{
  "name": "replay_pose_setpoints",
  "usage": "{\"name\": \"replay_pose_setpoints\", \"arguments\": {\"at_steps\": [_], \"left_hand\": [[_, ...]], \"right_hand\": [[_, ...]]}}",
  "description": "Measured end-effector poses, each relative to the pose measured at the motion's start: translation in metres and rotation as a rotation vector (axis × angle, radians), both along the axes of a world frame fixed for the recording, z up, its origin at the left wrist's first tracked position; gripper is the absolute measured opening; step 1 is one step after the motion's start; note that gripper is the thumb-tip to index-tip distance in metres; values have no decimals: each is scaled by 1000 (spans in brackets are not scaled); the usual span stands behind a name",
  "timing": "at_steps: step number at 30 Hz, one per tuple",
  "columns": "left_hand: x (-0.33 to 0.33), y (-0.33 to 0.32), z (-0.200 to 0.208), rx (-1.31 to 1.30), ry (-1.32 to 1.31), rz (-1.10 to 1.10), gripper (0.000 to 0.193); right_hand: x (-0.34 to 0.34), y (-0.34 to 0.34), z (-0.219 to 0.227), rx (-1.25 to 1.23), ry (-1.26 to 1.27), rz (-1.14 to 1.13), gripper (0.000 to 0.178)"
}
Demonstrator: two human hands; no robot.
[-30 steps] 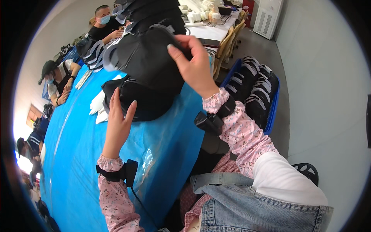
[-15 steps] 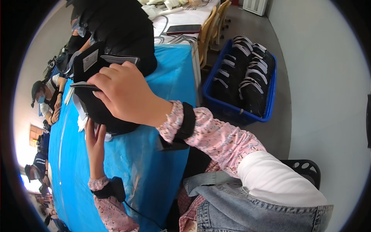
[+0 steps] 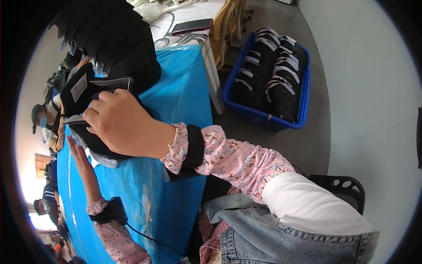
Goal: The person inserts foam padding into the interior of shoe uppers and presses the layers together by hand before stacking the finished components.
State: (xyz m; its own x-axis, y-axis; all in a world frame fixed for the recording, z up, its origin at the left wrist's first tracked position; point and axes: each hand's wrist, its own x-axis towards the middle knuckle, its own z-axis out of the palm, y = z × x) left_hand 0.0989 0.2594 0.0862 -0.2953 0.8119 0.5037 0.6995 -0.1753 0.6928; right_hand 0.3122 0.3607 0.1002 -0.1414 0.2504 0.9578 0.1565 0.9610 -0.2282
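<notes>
My right hand (image 3: 125,125) is closed, its fingers bent over the upper edge of a black fabric piece (image 3: 70,100). That piece has a pale grey lining along its edges and a white label on an upright flap; what exactly it is I cannot tell. Beside its lower near edge, my left hand (image 3: 83,165) is stretched out with straight fingers and holds nothing visible. Part of the piece is hidden behind my right hand. Just beyond it rises a tall stack of similar black pieces (image 3: 110,39).
Blue sheeting (image 3: 180,75) covers my table. On the right, a blue basket (image 3: 246,113) holds rows of black pieces with white strips. A dark flat device (image 3: 192,26) lies on the white-covered table beyond. Wooden chairs (image 3: 220,24) stand alongside it. Several people sit along the left.
My left hand has drawn back from under the black piece, its fingers now straight. My right hand keeps its hold with the fingers curled more. The whole view has shifted slightly.
</notes>
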Motion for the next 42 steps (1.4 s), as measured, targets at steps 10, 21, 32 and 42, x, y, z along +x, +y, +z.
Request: {"name": "replay_pose_setpoints", "arguments": {"at_steps": [10, 21, 32, 42], "left_hand": [[3, -16, -42, -146, 93, 41, 70], [-10, -23, -49, -195, 59, 61, 64], [-12, -32, -49, -306, -33, 171, 67], [-30, -48, -54, -296, 9, 229, 65]], "right_hand": [[51, 30, 10, 70, 513, 143, 20], [329, 98, -65, -970, -281, -169, 28], [324, 126, -316, -225, -983, -386, 23], [334, 158, -356, -922, -791, -382, 50]]}}
